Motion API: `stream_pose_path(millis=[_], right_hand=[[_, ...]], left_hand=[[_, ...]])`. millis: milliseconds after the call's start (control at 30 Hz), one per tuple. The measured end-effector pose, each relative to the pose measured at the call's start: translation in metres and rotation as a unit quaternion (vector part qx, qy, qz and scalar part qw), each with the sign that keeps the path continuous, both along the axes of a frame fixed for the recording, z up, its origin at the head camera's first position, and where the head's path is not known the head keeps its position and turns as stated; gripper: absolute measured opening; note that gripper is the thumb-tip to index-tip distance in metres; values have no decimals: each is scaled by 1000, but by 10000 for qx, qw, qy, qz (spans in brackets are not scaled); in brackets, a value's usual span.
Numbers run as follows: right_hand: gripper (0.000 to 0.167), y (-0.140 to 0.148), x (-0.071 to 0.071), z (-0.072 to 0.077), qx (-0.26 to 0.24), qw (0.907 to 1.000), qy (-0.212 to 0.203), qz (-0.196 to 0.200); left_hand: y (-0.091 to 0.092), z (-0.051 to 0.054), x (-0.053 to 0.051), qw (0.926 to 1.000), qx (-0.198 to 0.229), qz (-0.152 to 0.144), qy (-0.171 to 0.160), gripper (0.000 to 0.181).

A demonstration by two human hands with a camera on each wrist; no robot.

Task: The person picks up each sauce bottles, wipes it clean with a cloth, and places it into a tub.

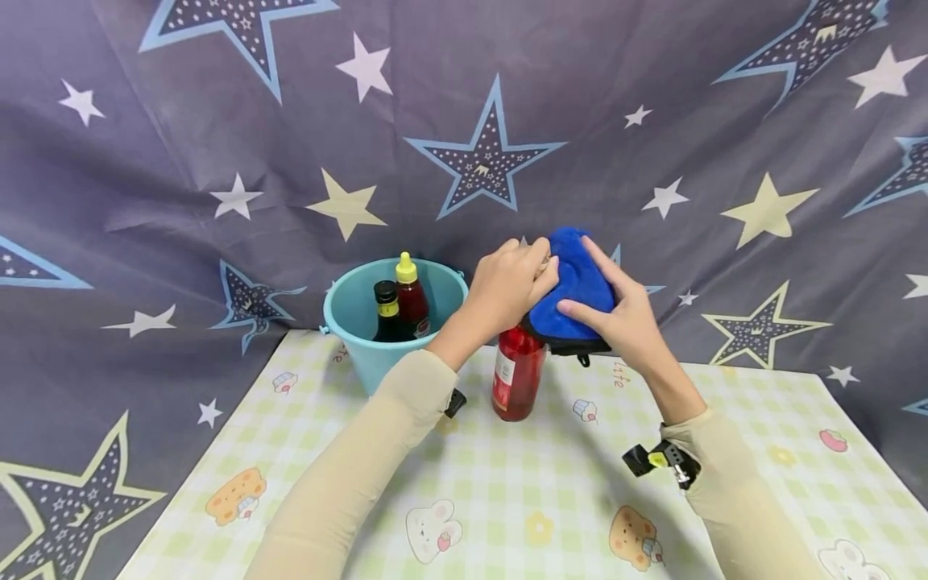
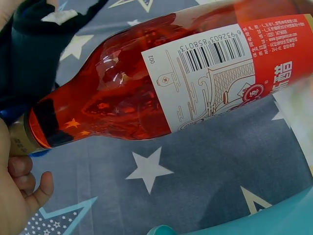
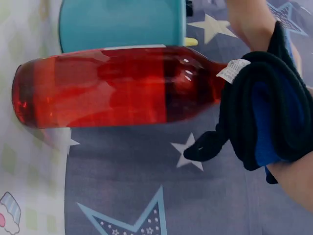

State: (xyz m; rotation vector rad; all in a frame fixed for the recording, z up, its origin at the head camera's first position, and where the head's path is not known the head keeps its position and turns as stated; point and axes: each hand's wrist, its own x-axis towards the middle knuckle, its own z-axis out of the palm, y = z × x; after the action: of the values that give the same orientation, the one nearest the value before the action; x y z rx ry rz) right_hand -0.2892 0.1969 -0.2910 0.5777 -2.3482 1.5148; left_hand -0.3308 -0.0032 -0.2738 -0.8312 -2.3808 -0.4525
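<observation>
A bottle of red liquid (image 1: 518,379) stands upright on the table, its white and red label with a barcode facing the left wrist view. My left hand (image 1: 507,283) grips the bottle at its top, with fingers curled by the gold cap (image 2: 22,137). A folded blue cloth (image 1: 577,282) with black edging is held in my right hand (image 1: 629,321), thumb in front and fingers behind. In the right wrist view the cloth's dark folds (image 3: 239,117) lie against the bottle's neck and hide its top.
Left of the bottle stands a light blue bucket (image 1: 377,358). Inside it are a dark bottle with a black cap (image 1: 387,312) and a red-brown bottle with a yellow cap (image 1: 411,298). A checked tablecloth (image 1: 500,499) covers the table, and a star-patterned curtain (image 1: 616,185) hangs behind.
</observation>
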Motion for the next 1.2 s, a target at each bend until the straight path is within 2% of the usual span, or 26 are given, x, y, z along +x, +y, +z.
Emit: stream_pose_path(millis=[233, 400, 567, 700, 933, 1200], right_hand=[[86, -10, -3, -19, 422, 9988, 172, 187], [94, -17, -1, -29, 721, 9968, 177, 287], [89, -23, -3, -30, 803, 9959, 259, 323], [85, -24, -5, -28, 1038, 9932, 416, 314], [79, -23, -5, -31, 1727, 9827, 618, 254], [80, -18, 3, -36, 2524, 9661, 527, 70]], left_hand=[[1, -6, 4, 10000, -34, 2, -86, 26], [1, -6, 6, 10000, -80, 4, 10, 28], [1, -3, 5, 9996, -99, 87, 257, 29], [-1, 1, 3, 9994, -83, 131, 310, 29], [-1, 3, 3, 9996, -51, 139, 259, 28], [0, 1, 3, 9999, -60, 102, 60, 28]])
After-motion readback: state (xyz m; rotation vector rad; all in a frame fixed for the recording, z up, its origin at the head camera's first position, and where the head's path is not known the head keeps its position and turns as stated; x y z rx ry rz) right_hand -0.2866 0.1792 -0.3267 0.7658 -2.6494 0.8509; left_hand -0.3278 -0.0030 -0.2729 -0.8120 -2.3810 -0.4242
